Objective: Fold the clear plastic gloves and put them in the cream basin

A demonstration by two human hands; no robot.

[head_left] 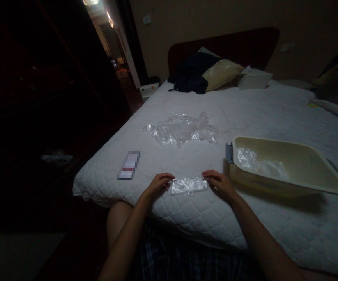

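Note:
A small clear plastic bag (pixel 188 185) lies flat on the white quilted bed (pixel 245 117) near its front edge. My left hand (pixel 157 185) pinches the bag's left end with curled fingers. My right hand (pixel 220 183) holds its right end the same way. A heap of several crumpled clear plastic bags (pixel 182 130) rests farther back on the quilt. To the right stands a beige plastic basin (pixel 303 171) with one clear bag (pixel 256 162) inside it.
A small flat card or packet (pixel 129 165) lies on the quilt to the left. Dark clothing (pixel 190 74), a tan pillow (pixel 221 72) and a white box (pixel 253 80) sit by the headboard. The floor to the left is dark; a lit doorway (pixel 110 35) opens behind.

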